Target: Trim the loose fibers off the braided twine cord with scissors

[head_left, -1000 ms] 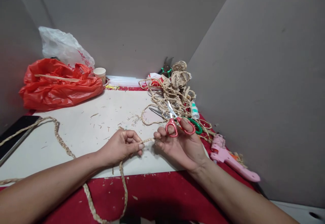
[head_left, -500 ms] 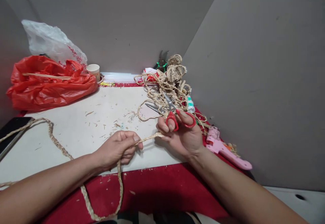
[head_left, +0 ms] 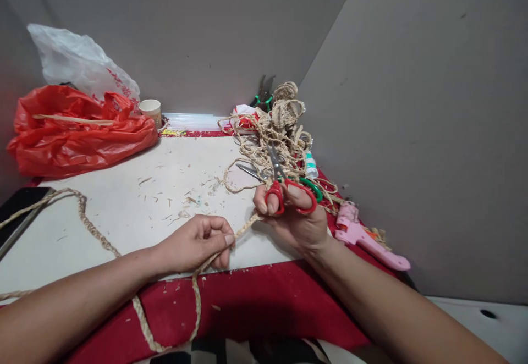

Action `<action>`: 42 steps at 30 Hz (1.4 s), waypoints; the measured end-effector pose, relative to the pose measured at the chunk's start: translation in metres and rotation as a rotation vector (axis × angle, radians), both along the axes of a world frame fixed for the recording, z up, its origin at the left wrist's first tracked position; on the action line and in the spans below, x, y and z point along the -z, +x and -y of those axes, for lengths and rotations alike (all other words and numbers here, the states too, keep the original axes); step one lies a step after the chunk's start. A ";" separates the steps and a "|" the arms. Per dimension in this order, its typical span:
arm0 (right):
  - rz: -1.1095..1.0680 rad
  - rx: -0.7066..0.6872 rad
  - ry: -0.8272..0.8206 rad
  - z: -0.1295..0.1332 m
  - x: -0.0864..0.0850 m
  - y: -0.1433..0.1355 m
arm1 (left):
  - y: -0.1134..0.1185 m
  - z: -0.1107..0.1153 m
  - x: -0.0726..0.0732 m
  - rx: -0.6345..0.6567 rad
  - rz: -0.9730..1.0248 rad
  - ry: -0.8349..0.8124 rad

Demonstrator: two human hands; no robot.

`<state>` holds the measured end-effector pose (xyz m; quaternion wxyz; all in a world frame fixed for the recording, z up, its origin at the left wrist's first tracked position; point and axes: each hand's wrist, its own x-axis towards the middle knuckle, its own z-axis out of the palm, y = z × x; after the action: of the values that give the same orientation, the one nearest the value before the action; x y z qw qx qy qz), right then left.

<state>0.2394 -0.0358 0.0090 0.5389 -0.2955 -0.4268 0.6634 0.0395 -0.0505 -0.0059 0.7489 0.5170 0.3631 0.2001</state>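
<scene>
Far left: red plastic bag with a white bag behind it, a paper cup just beside. A braided rope runs across the white board and loops down over the red cloth. Left hand: fingers curled, pinching the rope near its end. Right hand: fingers closed through the handles of red scissors, blades pointing up and away, lower fingers gripping the rope end. Behind: tangled twine pile. Right of it: pink glue gun.
</scene>
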 end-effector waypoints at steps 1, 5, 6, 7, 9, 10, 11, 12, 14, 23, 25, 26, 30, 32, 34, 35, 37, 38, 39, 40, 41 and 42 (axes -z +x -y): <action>-0.002 0.000 0.013 0.001 0.001 0.000 | 0.001 0.000 0.001 -0.011 0.014 -0.026; 0.058 -0.008 0.041 0.006 0.004 0.001 | 0.002 -0.002 0.007 0.009 0.106 -0.094; 0.086 -0.012 0.049 0.007 0.004 0.001 | 0.001 -0.002 0.008 0.027 0.131 -0.100; 0.106 -0.018 0.059 0.008 0.004 0.002 | 0.000 -0.003 0.010 0.041 0.155 -0.107; 0.135 -0.037 0.059 0.010 0.006 0.002 | -0.002 -0.003 0.013 0.039 0.169 -0.103; 0.142 -0.040 0.060 0.010 0.006 0.002 | -0.004 -0.003 0.014 0.032 0.165 -0.096; 0.140 -0.034 0.063 0.010 0.007 0.002 | -0.005 -0.002 0.014 0.029 0.159 -0.085; 0.139 -0.031 0.067 0.010 0.007 0.002 | -0.006 -0.001 0.014 0.033 0.140 -0.070; 0.140 -0.028 0.079 0.011 0.007 0.001 | -0.006 0.001 0.013 0.041 0.070 -0.024; 0.030 -0.154 0.178 0.011 0.014 -0.004 | 0.000 -0.004 0.004 0.044 0.045 -0.016; -0.015 -0.210 0.169 0.012 0.018 -0.006 | 0.001 -0.007 0.004 0.025 0.054 -0.012; -0.028 -0.235 0.160 0.012 0.019 -0.007 | 0.002 -0.007 0.005 0.014 0.052 -0.013; -0.034 -0.261 0.151 0.013 0.019 -0.008 | 0.001 -0.008 0.004 0.006 0.037 -0.035; -0.040 -0.234 0.144 0.012 0.016 -0.007 | 0.000 -0.008 0.001 0.055 0.023 -0.032; -0.042 -0.195 0.115 0.011 0.013 -0.005 | -0.001 -0.008 -0.003 0.123 0.014 -0.019; -0.039 -0.173 0.099 0.010 0.011 -0.005 | 0.000 -0.008 -0.004 0.149 0.015 -0.023; -0.017 -0.145 0.081 0.009 0.008 -0.004 | 0.001 -0.006 -0.006 0.153 0.035 -0.064; 0.000 -0.135 0.080 0.008 0.008 -0.004 | 0.002 -0.005 -0.005 0.128 0.053 -0.094; 0.024 -0.130 0.076 0.007 0.008 -0.003 | 0.002 -0.004 -0.004 0.093 0.077 -0.118; 0.052 -0.133 0.067 0.006 0.008 -0.002 | 0.002 -0.003 -0.003 0.051 0.105 -0.135; 0.085 -0.147 0.047 0.004 0.008 0.000 | 0.002 -0.003 -0.001 0.011 0.132 -0.147; 0.126 -0.168 0.022 0.003 0.008 0.003 | 0.002 -0.003 0.000 -0.027 0.157 -0.155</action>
<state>0.2426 -0.0384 0.0011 0.4567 -0.2941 -0.4905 0.6814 0.0412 -0.0473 -0.0061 0.8100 0.4354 0.3245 0.2215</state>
